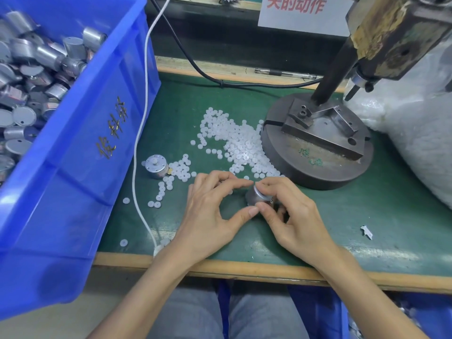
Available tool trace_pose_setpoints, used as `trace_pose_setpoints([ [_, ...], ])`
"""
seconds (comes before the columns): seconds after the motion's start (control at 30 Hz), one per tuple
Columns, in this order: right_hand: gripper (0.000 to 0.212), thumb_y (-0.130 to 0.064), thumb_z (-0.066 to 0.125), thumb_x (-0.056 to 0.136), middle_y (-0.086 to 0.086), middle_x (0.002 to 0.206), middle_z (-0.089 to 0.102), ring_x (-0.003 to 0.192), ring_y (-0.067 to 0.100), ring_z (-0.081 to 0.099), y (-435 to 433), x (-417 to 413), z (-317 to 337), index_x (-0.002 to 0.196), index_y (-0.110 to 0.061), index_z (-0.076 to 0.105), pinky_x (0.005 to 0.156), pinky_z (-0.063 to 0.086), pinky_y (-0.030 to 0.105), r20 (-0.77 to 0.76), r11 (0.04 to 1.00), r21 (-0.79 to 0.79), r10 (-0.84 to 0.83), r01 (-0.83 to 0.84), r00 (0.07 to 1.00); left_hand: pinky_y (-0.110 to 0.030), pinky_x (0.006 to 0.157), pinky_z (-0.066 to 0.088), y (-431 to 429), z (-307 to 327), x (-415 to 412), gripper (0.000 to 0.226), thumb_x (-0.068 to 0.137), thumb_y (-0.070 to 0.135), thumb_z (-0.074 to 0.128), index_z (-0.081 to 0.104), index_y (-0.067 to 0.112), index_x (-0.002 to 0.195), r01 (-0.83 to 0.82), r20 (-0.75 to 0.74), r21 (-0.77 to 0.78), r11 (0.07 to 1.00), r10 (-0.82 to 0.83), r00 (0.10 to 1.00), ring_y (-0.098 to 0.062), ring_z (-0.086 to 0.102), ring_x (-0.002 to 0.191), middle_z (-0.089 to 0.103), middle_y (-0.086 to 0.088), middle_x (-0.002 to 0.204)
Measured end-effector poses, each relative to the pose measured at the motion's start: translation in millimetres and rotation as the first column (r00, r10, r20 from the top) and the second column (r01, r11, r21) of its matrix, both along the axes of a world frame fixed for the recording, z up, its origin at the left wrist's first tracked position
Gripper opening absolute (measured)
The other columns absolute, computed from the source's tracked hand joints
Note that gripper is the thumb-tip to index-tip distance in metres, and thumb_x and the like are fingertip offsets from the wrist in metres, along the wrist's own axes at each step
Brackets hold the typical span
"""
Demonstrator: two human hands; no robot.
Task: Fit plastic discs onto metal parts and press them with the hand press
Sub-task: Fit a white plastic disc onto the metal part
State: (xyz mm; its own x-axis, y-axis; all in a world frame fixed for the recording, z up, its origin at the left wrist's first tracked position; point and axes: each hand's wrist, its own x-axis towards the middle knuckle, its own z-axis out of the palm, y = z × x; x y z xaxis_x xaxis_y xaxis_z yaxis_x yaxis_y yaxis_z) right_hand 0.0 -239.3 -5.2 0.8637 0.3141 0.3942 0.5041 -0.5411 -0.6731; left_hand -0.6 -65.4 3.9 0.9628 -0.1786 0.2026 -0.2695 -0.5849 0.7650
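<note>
Pinching the metal part [254, 195] at the counter's [367, 228] front, your right grip [293, 216] and left grip [210, 209] both clasp it by thumb and fingertips. It looks stiff, smooth and probably slippery, so hold its round wall. The plastic discs [234, 143] nearby look tiny and light.

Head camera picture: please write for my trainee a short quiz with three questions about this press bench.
1. True or false: the press fixture holds no metal part.
2. The loose metal part on the mat lies nearest to: A) the blue crate, B) the press base, C) the white bag.
3. What does the right hand grip?
Key: 1 true; 2 A; 3 the held metal part.
</note>
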Motion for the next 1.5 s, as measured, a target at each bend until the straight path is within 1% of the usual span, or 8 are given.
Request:
trace_pose_setpoints([
  [0.4,0.02,-0.008,0.055,0.09,0.018,0.108,0.058,0.086,-0.004,0.042,1,-1,-6,0.108,-0.001,0.06,0.078,0.032,0.0,0.151,0.996,-0.087,0.037,-0.024,0.988,-0.036,0.091,0.038,0,1,3,0.017,0.08,0.038,0.064,0.053,0.048,0.088,0.028,-0.008,-0.178,0.984,-0.03,1.0,-0.004,0.047,0.098,0.059,0.017,0.097],
  [0.63,0.021,-0.01,0.053,0.091,0.017,0.107,0.059,0.09,0.016,0.057,2,1,-6,0.113,-0.01,0.052,0.076,0.045,0.015,0.15,0.994,-0.083,0.08,-0.068,0.985,-0.019,0.089,0.03,2,-2,2,0.01,0.081,0.038,0.065,0.057,0.04,0.087,0.034,-0.005,-0.146,0.989,-0.035,0.999,0.001,0.048,0.098,0.062,0.024,0.094],
  [0.83,0.017,-0.004,0.062,0.086,0.012,0.103,0.059,0.079,-0.016,0.043,3,1,-2,0.102,0.003,0.061,0.07,0.031,-0.002,0.071,0.996,-0.073,0.046,-0.041,0.996,-0.017,0.088,0.028,0,0,2,0.012,0.084,0.038,0.059,0.061,0.035,0.095,0.043,0.0,-0.066,0.997,-0.043,0.999,0.002,0.045,0.096,0.061,0.023,0.094],
  [0.93,0.012,-0.011,0.063,0.086,0.004,0.088,0.064,0.064,-0.004,0.052,3,1,3,0.097,-0.009,0.061,0.056,0.036,0.007,-0.13,0.989,0.138,-0.034,0.052,0.991,-0.022,0.09,0.027,-2,2,1,0.029,0.081,0.036,0.061,0.061,0.032,0.11,0.078,0.009,0.007,0.997,-0.078,0.997,0.003,0.04,0.099,0.057,0.024,0.103],
  [1.07,0.016,-0.02,0.059,0.084,0.002,0.072,0.065,0.054,0.011,0.056,0,4,20,0.096,-0.01,0.055,0.047,0.044,0.019,-0.508,0.685,0.641,0.039,0.347,0.86,-0.02,0.091,0.027,-25,20,12,0.044,0.075,0.03,0.073,0.057,0.033,0.116,0.101,0.042,-0.042,0.994,-0.099,0.994,0.005,0.04,0.102,0.053,0.025,0.106],
  [1.2,0.013,-0.02,0.05,0.093,0.009,0.086,0.064,0.053,0.01,0.048,-15,23,44,0.096,-0.009,0.056,0.045,0.04,0.018,-0.588,0.268,0.8,0.163,0.538,0.793,-0.017,0.092,0.028,-62,49,42,0.045,0.065,0.038,0.081,0.058,0.036,0.103,0.111,0.094,-0.141,0.984,-0.098,0.991,0.006,0.043,0.096,0.055,0.031,0.095],
  [1.33,0.029,-0.021,0.044,0.1,0.018,0.098,0.058,0.049,0.009,0.049,-39,48,67,0.115,0.003,0.053,0.041,0.039,0.017,-0.65,0.251,0.745,0.064,0.618,0.758,-0.026,0.089,0.038,-90,63,69,0.042,0.066,0.041,0.08,0.057,0.048,0.1,0.181,0.065,-0.217,0.959,-0.171,0.983,0.005,0.049,0.095,0.061,0.029,0.09],
  [1.5,0.022,-0.016,0.039,0.102,0.02,0.092,0.065,0.051,0.012,0.057,-47,67,79,0.115,0.0,0.049,0.044,0.045,0.021,-0.709,0.409,0.642,-0.007,0.649,0.705,-0.026,0.082,0.045,-109,60,102,0.025,0.073,0.039,0.077,0.064,0.034,0.093,0.107,-0.006,-0.253,0.962,-0.112,0.994,-0.008,0.058,0.09,0.066,0.012,0.082],
])
